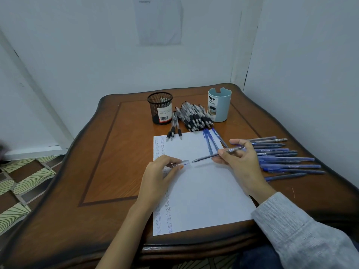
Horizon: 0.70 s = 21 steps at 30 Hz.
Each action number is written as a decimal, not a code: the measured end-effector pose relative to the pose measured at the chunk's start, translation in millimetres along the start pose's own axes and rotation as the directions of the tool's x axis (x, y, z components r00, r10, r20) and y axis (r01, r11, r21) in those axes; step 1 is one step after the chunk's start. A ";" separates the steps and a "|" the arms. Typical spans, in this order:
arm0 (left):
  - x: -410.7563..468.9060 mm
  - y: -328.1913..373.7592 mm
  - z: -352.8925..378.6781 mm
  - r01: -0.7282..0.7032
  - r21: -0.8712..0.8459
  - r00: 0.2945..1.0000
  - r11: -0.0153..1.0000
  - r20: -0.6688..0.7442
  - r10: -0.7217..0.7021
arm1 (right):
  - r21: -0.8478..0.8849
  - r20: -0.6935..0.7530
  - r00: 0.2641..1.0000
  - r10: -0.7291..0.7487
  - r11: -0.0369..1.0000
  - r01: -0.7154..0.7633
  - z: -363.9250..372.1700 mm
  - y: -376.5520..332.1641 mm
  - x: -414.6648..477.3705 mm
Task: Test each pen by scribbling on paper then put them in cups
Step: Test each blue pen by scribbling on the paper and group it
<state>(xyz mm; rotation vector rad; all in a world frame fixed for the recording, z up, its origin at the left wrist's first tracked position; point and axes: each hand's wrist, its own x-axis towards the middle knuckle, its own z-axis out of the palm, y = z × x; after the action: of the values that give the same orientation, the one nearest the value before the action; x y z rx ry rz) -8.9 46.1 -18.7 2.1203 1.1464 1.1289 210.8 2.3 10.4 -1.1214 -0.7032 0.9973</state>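
Pen [215,155] and cap [183,163] apart, above the paper [204,191].
Fingers of the right hand [240,162] pinch the barrel, tip aimed left; the left hand [157,175] pinches the cap just beside that tip. Mesh cup [160,107] and blue cup [219,105] stand far back on the worktop [116,152].

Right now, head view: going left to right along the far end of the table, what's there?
In order: black mesh cup → heap of black-grip pens → light blue cup. The three loose pens by the mesh cup overlap it sideways, so they are left out.
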 end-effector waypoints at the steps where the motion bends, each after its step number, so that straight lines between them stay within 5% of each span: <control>1: 0.0 0.2 0.2 -0.004 -0.003 1.000 1.000 0.006 0.004 | -0.007 0.010 1.000 0.001 1.000 -0.001 0.5 -0.2 -0.8; 21: -0.4 -1.6 -0.2 -0.025 -0.052 1.000 0.998 -0.014 0.024 | -0.030 0.051 0.999 0.006 1.000 -0.005 -1.8 -6.9 -5.0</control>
<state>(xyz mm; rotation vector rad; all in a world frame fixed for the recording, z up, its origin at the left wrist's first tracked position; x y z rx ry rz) -9.9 46.6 -20.0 2.0949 1.0879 1.1734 212.4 -3.7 16.5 -1.1277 -0.7584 1.0259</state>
